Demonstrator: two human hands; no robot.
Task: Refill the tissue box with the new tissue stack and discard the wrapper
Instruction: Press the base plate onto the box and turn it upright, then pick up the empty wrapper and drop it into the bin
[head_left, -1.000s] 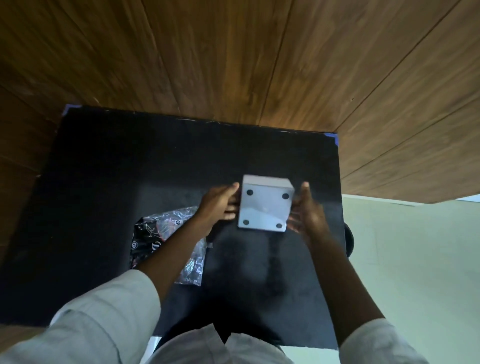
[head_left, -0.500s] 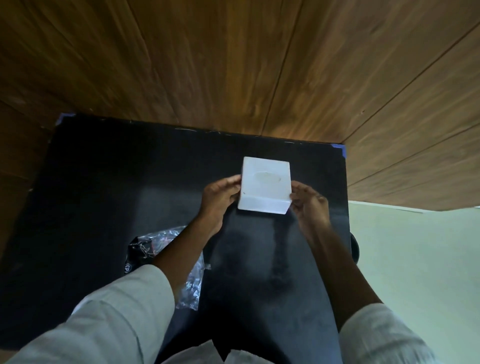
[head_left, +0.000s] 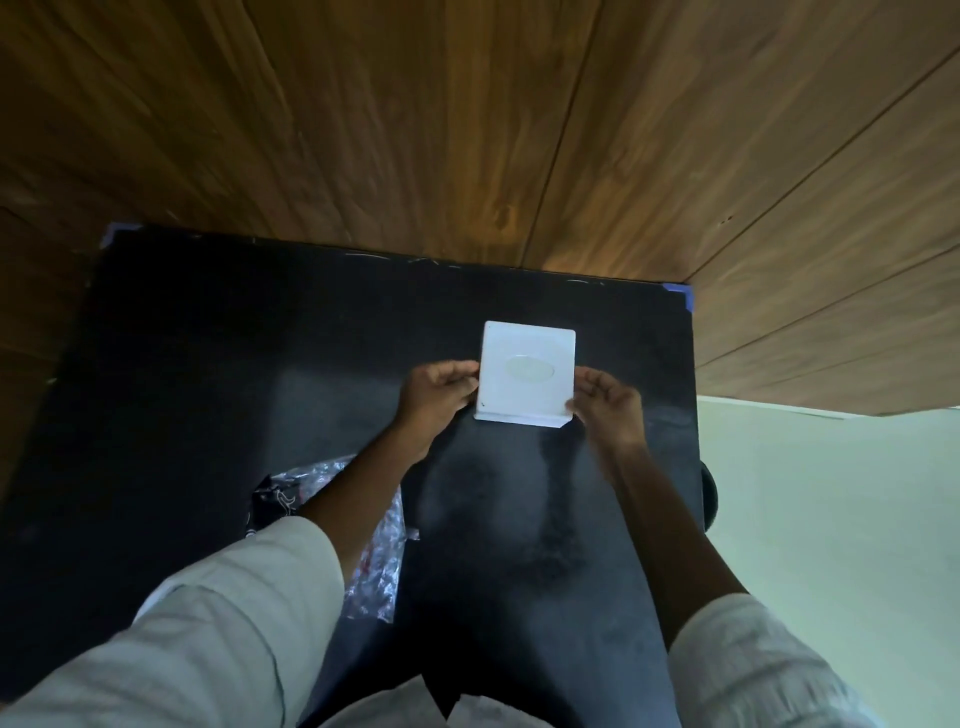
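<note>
The white square plastic tissue box (head_left: 525, 376) sits upright on the black table top (head_left: 208, 364), toward its far right part, with the oval dispensing slot (head_left: 530, 370) facing up at me. I see my left hand (head_left: 435, 397) pressed against the box's left side, fingers curled and their tips touching that wall, while my right hand (head_left: 608, 404) cups the right side near the front corner, fingers bent — both hands grip the box between them. The right hand is a little blurred, so I cannot tell exactly which fingers make contact. Nearer to me and to the left, the crinkled clear-and-black printed plastic wrapper (head_left: 374, 561) lies flat on the table, well apart from the box and partly hidden under my left forearm. Both arms wear pale rolled-up sleeves (head_left: 218, 623). Small bits of blue tape (head_left: 687, 295) mark the table's far corners. Beyond the table runs a brown wood-plank surface (head_left: 467, 130), and off the right edge there is a pale green floor (head_left: 831, 545) — a dark round object (head_left: 709, 501) peeks out at the table's right side, too hidden to identify.
</note>
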